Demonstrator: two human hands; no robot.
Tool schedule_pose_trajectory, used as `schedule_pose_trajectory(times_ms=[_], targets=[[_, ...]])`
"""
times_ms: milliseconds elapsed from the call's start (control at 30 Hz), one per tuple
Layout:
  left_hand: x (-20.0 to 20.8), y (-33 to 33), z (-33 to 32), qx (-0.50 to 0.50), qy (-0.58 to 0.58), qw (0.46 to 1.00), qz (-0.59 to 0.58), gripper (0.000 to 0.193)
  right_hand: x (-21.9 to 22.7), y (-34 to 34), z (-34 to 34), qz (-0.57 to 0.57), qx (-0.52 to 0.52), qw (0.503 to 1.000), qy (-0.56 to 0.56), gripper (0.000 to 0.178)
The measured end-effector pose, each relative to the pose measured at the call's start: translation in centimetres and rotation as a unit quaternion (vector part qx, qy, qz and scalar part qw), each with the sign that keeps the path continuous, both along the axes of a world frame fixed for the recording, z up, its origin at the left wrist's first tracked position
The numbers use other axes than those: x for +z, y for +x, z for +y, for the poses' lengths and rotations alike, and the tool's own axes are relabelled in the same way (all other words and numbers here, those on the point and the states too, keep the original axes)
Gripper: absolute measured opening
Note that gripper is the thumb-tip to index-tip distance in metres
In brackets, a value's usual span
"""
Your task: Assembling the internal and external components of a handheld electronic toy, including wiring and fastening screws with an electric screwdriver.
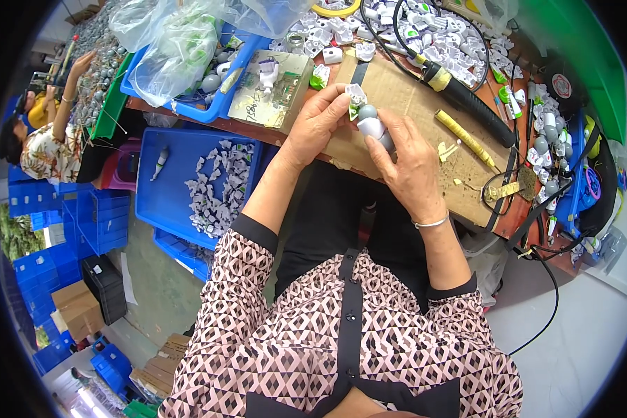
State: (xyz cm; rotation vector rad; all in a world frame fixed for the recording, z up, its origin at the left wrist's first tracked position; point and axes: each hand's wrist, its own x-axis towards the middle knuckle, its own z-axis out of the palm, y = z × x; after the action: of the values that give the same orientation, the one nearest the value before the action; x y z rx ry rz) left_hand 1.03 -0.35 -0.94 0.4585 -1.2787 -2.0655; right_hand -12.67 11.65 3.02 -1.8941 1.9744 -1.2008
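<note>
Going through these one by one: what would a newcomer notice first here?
Probably the two hands at upper centre: the left hand pinches a small white-and-green piece, close to the white-and-grey part in the right hand. Next, the heap of white pieces at the top of the table and the blue tray lower left, holding more.

Blue crates point(36, 273) (stacked) stand near a carton point(76, 310).

Reddish table point(258, 132) | cardboard sheet point(397, 78) | white plastic parts point(442, 43) | blue tray point(195, 111)
</note>
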Motion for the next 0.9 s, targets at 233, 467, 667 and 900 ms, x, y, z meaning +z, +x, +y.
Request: schedule_pose_trajectory(times_ms=[233, 467, 667, 900], targets=[[0.5, -1.1, 0.7, -0.011, -0.109, 0.994, -0.03, 0.048, -1.8, 1.5, -1.3, 0.022, -0.044, 0.999, -0.009, 0.04], [0.3, -0.9, 0.7, -0.03, -0.093, 0.995, -0.033, 0.05, 0.4, -1.2, -1.4, 0.121, -0.005, 0.991, -0.057, 0.028], [0.4, -1.3, 0.9, -0.024, -0.132, 0.991, -0.029, 0.047, 1.7, -3.4, -4.8, 0.002, 0.064, 0.998, 0.008, 0.02], [0.8, -0.6, 1.0, -0.037, -0.102, 0.99, -0.094, 0.046, 2.6, -6.0, -6.6, 0.025, 0.201, 0.973, 0.111, 0.013]])
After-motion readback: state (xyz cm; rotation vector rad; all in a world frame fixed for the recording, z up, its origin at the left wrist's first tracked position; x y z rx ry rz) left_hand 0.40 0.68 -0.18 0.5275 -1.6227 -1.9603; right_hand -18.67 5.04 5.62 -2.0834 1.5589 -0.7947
